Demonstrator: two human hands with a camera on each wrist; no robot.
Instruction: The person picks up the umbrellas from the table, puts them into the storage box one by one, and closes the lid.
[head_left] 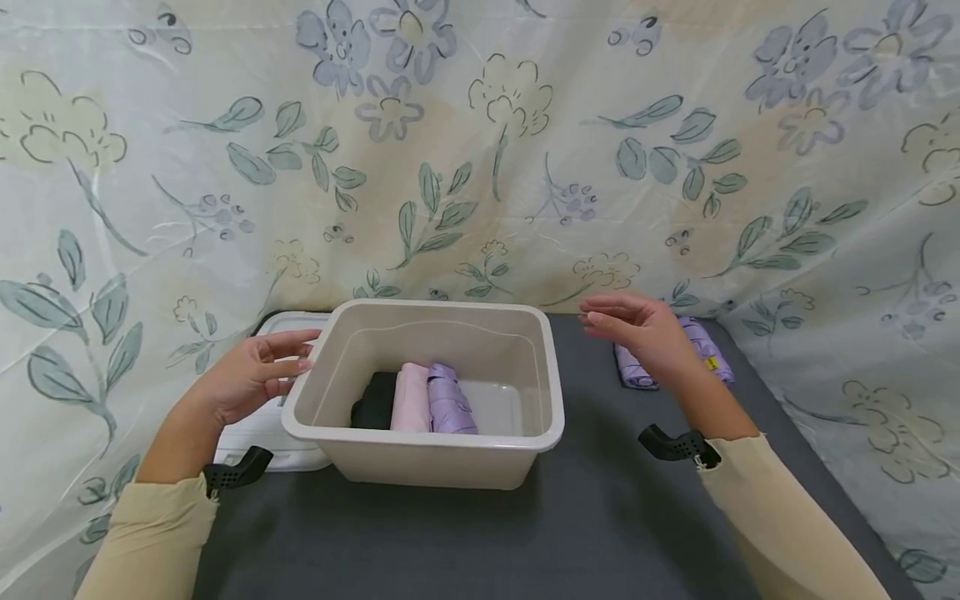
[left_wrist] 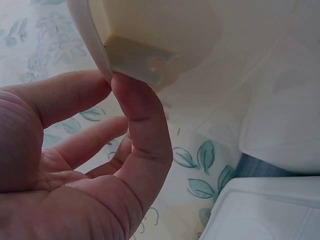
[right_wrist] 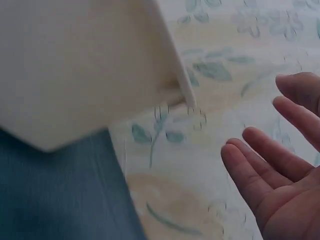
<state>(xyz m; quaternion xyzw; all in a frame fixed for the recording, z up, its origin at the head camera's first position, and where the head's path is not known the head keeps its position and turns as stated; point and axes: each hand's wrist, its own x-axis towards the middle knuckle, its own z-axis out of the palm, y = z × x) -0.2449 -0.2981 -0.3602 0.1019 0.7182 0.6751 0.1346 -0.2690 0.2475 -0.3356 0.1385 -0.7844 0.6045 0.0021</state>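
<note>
A beige plastic bin (head_left: 442, 454) stands on the dark grey table surface. Inside it, side by side, lie a black roll of cloth (head_left: 374, 402), a pink one (head_left: 412, 398) and a purple one (head_left: 451, 402). At the bin's left rim is my left hand (head_left: 251, 379); in the left wrist view its thumb and a finger (left_wrist: 142, 117) pinch the rim edge. My right hand (head_left: 633, 329) is raised to the right of the bin, apart from it, its fingers loosely extended and holding nothing. Folded purple cloth (head_left: 708, 350) lies behind the right wrist, partly hidden by it.
A white lid (head_left: 262, 437) lies on the table at the left, partly covered by the bin. Floral curtain fabric (head_left: 465, 167) hangs behind the table and along both sides. Black wrist cameras (head_left: 678, 444) sit on both forearms.
</note>
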